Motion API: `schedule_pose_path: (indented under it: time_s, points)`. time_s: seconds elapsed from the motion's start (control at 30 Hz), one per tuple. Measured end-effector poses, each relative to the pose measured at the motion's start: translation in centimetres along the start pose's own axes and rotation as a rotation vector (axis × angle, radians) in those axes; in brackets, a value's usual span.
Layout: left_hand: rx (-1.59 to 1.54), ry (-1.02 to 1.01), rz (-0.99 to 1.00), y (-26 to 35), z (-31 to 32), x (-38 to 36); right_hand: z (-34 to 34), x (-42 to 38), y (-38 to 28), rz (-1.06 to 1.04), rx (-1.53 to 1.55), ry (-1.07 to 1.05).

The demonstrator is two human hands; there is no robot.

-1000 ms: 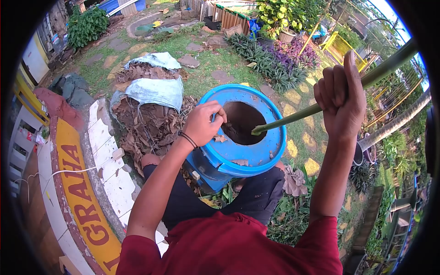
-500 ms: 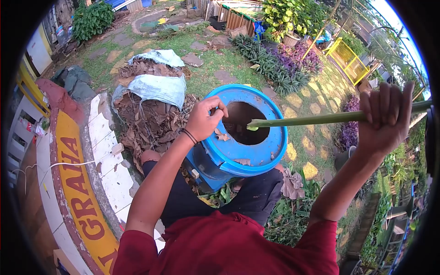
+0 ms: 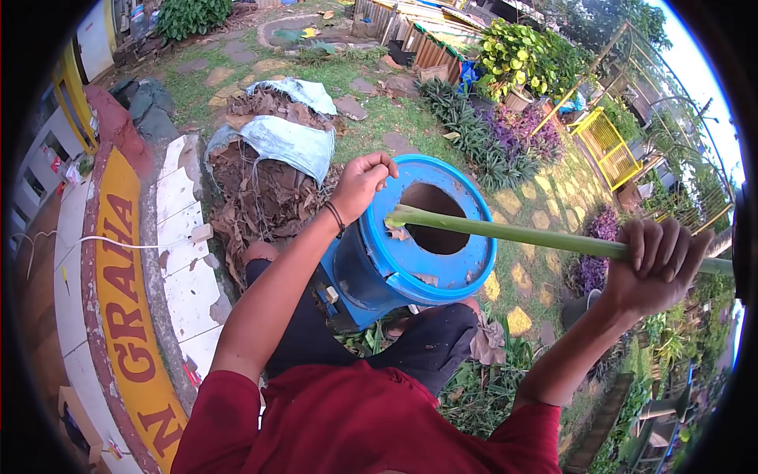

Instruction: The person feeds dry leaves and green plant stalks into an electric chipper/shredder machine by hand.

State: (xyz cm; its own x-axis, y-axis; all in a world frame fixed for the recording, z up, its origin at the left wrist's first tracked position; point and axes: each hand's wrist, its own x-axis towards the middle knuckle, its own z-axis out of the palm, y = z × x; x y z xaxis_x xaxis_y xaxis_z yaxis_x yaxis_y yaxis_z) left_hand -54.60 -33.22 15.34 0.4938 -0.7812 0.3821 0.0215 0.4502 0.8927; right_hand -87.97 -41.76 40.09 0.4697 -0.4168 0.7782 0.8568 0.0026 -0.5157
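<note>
A long green stalk [image 3: 521, 235] is clasped in the closed right hand [image 3: 655, 265], its cut end lying over the opening of the blue barrel [image 3: 410, 237]. The barrel's rim is touched by the left hand [image 3: 361, 183], fingers loosely curled, nothing held.

barrel [image 3: 410, 253] between person's knees | stalk [image 3: 513, 233] lies across barrel opening | leaf sacks [image 3: 272, 158] left of barrel | painted curb [image 3: 126, 276] far left

Glossy blue plastic barrel [image 3: 395, 268]; smooth green plant stalk [image 3: 513, 234]; dry, brittle leaves [image 3: 260, 197].
</note>
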Motion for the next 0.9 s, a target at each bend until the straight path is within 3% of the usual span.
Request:
schedule_pose_path:
  time_s: [0.2, 0.27, 0.3, 0.37, 0.43, 0.63, 0.9]
  points:
    - [0.017, 0.02, -0.002, 1.6, -1.2, -1.3, 0.9, -0.1, 1.7, 0.072, -0.08, 0.058]
    - [0.295, -0.021, -0.058, 1.9, -1.5, -2.0, 0.5, 0.2, 0.9, 0.074, -0.115, 0.042]
    - [0.293, -0.02, -0.056, 1.8, -1.4, -2.1, 0.4, 0.2, 0.7, 0.075, -0.117, 0.04]
    - [0.453, -0.068, 0.028, 2.1, -1.1, -2.4, 0.8, 0.2, 0.1, -0.065, -0.256, -0.011]
    - [0.456, -0.073, -0.018, 2.8, -0.8, -2.7, 1.5, 0.2, -0.4, -0.09, -0.293, -0.003]
    - [0.457, -0.1, -0.052, 2.9, -0.8, -2.6, 1.5, 1.5, -3.6, 0.142, -0.073, -0.173]
    - [0.533, -0.121, -0.085, 3.4, -0.4, -2.6, 2.1, 1.5, -7.5, 0.204, -0.136, -0.152]
